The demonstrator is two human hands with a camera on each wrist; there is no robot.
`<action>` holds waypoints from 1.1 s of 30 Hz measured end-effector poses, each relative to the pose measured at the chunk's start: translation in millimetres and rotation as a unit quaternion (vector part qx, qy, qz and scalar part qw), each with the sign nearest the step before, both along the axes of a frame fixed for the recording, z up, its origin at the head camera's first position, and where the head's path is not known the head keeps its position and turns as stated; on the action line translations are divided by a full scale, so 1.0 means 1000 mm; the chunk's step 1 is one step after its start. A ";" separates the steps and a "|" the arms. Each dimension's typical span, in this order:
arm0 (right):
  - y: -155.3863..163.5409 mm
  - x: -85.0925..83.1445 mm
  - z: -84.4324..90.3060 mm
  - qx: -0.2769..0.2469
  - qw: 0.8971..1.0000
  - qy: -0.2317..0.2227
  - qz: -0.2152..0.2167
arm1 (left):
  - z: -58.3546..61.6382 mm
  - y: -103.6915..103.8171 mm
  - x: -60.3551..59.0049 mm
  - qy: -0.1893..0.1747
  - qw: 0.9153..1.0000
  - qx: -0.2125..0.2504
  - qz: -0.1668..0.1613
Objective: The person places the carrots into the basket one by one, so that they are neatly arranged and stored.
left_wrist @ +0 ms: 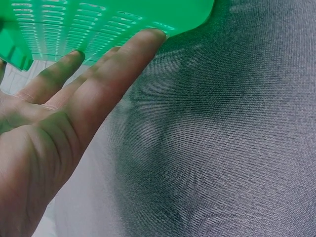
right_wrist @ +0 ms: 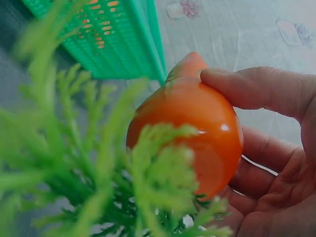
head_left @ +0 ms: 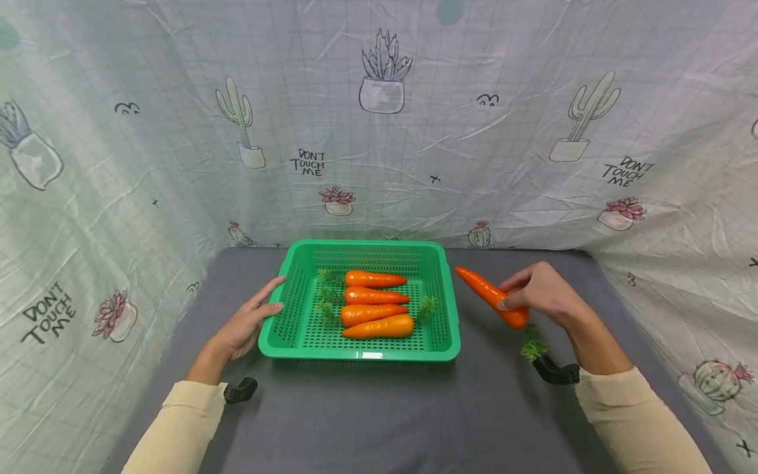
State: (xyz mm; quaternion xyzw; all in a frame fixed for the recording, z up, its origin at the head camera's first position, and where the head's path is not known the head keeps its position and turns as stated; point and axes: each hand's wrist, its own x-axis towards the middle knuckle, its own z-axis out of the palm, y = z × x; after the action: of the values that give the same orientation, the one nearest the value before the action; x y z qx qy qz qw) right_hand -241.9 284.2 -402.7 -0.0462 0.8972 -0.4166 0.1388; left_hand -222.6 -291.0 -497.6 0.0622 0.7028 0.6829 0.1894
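Orange plastic carrot with a green leafy top (head_left: 489,296) sits pinched in the right hand (head_left: 541,293), thumb curled over its thick end, held above the grey cloth-covered table (head_left: 379,408) just right of the green slotted plastic basket (head_left: 445,309). Four more orange carrots (head_left: 376,305) lie inside that basket. Against the basket's left wall the left hand (head_left: 245,326) rests with straight fingers, gripping nothing.
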 end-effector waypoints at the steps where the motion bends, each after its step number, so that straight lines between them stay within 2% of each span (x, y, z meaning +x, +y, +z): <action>1: -0.002 0.000 0.001 0.000 1.000 0.001 0.005 | 0.000 0.000 0.000 0.000 1.000 0.000 0.000; 21: -0.049 -0.005 0.025 0.001 0.995 -0.014 0.098 | -0.001 -0.001 0.000 -0.002 1.000 -0.005 0.000; 28: -0.065 -0.006 0.031 0.014 0.993 -0.006 0.116 | -0.002 -0.002 0.000 0.013 1.000 -0.022 0.002; 33: -0.075 -0.008 0.032 0.013 0.991 0.001 0.135 | -0.001 -0.002 0.000 0.009 1.000 -0.020 -0.001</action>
State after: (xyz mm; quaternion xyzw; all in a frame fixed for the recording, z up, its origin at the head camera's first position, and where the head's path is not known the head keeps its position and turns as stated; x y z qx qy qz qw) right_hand -249.6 208.7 -370.6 -0.1659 0.8881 -0.3824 0.1937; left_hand -222.3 -292.7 -498.9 0.0651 0.7182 0.6676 0.1849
